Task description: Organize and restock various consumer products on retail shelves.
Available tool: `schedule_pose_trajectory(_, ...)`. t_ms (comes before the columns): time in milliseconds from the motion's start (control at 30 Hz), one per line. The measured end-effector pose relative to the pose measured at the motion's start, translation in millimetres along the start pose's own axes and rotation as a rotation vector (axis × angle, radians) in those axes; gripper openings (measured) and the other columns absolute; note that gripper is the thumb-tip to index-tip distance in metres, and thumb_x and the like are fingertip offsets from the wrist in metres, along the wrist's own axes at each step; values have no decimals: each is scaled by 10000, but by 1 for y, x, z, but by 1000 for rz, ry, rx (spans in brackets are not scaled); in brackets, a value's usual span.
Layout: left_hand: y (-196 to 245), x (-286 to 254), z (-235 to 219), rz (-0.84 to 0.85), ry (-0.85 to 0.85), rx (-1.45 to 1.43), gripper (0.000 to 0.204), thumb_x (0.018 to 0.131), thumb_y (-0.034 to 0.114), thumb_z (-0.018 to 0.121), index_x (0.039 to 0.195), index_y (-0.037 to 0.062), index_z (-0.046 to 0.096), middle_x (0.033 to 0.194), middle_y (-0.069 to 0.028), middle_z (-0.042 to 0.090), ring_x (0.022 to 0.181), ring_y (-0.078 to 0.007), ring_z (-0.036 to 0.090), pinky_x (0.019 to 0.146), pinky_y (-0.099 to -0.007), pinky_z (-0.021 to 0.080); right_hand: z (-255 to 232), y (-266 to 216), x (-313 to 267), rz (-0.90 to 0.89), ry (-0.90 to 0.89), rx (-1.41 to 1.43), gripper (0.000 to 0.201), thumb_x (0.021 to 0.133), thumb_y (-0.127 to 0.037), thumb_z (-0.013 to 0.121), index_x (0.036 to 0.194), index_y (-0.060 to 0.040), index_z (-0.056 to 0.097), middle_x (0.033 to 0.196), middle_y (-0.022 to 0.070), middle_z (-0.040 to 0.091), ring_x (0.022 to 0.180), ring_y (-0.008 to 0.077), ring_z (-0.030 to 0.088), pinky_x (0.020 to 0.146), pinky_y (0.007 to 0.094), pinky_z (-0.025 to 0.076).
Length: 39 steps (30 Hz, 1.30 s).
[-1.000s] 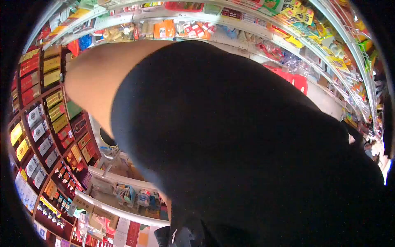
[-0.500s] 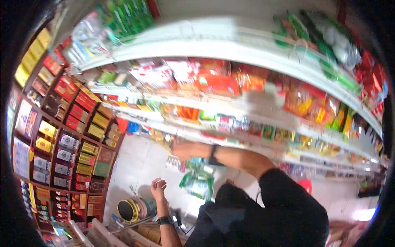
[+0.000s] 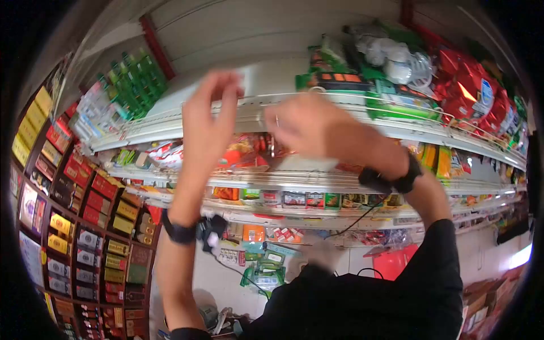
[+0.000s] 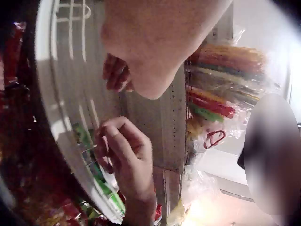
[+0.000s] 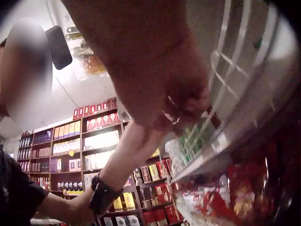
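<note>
In the head view, my left hand is raised in front of the top shelf, its fingers loosely bent and holding nothing. To its right, my right hand overlaps the shelf's front wire rail and is blurred. The left wrist view shows the right hand with fingers loosely curled and thumb close to the forefinger; no item shows between them. Fingertips of the left hand hang above it in that view. On the top shelf, green packets lie right of the right hand.
Green bottles stand at the top shelf's left end, large red bags at its right. Lower shelves carry packaged snacks. A cabinet of boxes lines the left. Green packages lie below, and a thin cable dangles.
The view first filled with a dark sleeve, then showed both arms low. Now both hands have risen to the top shelf's front, the right moving up and rightward from the lower shelves.
</note>
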<state>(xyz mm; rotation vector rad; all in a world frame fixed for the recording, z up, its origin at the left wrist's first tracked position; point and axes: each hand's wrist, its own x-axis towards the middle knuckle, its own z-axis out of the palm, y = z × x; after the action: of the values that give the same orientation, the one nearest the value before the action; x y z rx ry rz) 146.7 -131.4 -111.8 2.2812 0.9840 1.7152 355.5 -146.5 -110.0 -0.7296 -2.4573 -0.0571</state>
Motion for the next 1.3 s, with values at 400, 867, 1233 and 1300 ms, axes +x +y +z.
schedule_pose_trajectory(400,-5,180,163,-635,-802,279,518,859,65,657,1346,62,480,1155,-82,664,1003,-262,649,876,-387,533,-111,121,24,310,-701,-525,300,798,-276,679,840,21,683,760,179,671,765,322,654,723,425,507)
schedule_pose_trajectory(867,-99,217,178,-340,-1062,310,673,674,-15,775,1300,128,575,1380,-63,542,1212,-215,536,1015,-378,449,-69,161,38,237,-850,-410,647,726,-385,804,1205,-23,561,1064,143,652,1006,287,617,854,418,489)
schedule_pose_trajectory(1233,-104,211,23,398,-952,476,697,754,18,714,1395,155,477,1465,-76,458,1321,-247,448,1087,-387,385,-100,120,39,-127,-327,-166,298,844,-238,725,1059,-44,650,929,146,690,885,367,642,794,476,501)
schedule_pose_trajectory(1300,-82,209,-20,430,-859,481,693,762,0,697,1402,136,469,1462,-76,463,1330,-244,449,1106,-370,364,-115,112,63,-18,-417,-227,424,749,-229,826,1075,-42,629,1007,143,675,950,334,626,820,455,479)
